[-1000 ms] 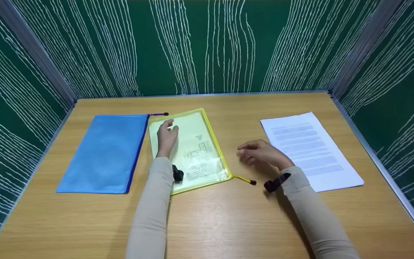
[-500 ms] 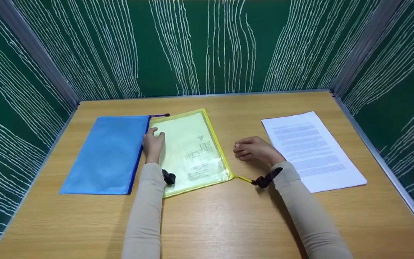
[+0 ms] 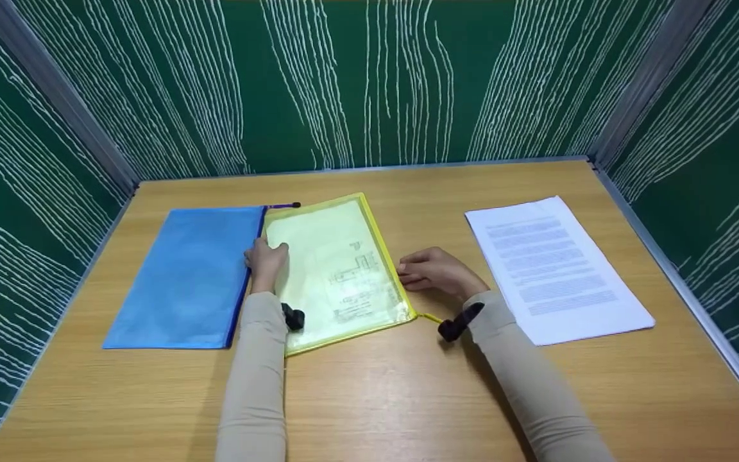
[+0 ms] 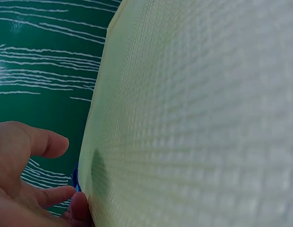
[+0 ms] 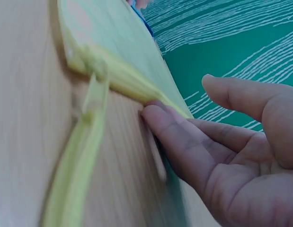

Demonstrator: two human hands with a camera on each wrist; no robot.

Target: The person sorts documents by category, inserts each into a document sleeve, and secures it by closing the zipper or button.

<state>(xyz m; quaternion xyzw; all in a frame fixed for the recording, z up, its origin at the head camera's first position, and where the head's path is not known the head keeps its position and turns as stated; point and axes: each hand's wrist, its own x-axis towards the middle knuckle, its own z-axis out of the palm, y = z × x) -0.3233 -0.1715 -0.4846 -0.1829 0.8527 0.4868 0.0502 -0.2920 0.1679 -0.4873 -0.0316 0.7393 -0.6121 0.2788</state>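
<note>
A yellow zip folder [image 3: 318, 244] lies slightly turned on the table, a sheet with a drawing showing through its clear face. At its left edge, beside the blue zip folder [image 3: 183, 276], is my left hand [image 3: 267, 264]; the left wrist view shows the thumb [image 4: 49, 143] held apart from the fingers. My right hand [image 3: 440, 273] reaches the folder's right edge. In the right wrist view its fingertips [image 5: 155, 116] are right at the yellow zip edge [image 5: 122, 78], thumb raised away. The yellow zip pull [image 5: 73, 165] trails from the near corner.
A stack of printed paper [image 3: 555, 269] lies to the right, close to my right forearm. The blue folder's dark zip pull [image 3: 283, 205] points toward the yellow folder's top corner. Green panels [image 3: 401, 83] with white lines border the wooden table [image 3: 369, 404].
My left hand has moved left and down from over the yellow folder to its left edge. My right hand has moved left to the folder's right edge. The folders and paper stay put.
</note>
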